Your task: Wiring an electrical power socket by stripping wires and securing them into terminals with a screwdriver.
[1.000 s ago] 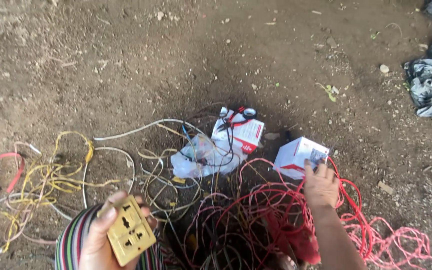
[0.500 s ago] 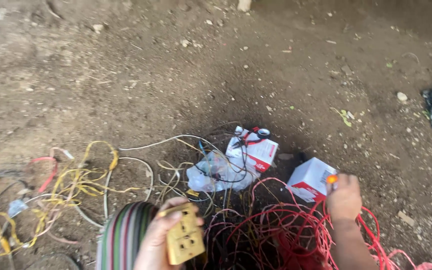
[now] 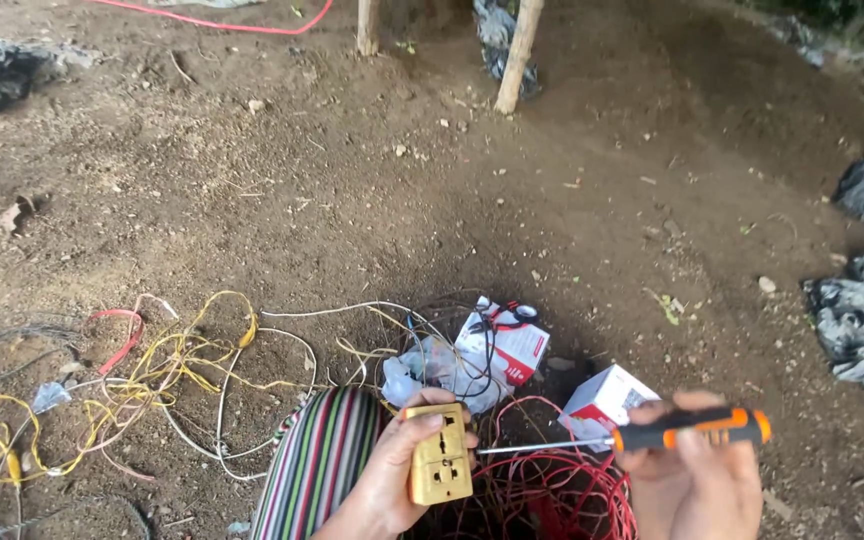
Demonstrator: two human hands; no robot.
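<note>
Holding the yellow socket block (image 3: 440, 462) upright, the left hand (image 3: 392, 478) is closed around its left edge, with the face of holes turned up toward the person; the right hand (image 3: 694, 478) is closed on the orange and black handle of the screwdriver (image 3: 642, 436); the long axis of the tool lies almost level, and its thin metal shaft points left, toward the socket block; the tip stands just beside the block's right edge, not touching it as far as I can see; below both, red wire (image 3: 552, 495) lies tangled on the ground (image 3: 352, 180).
</note>
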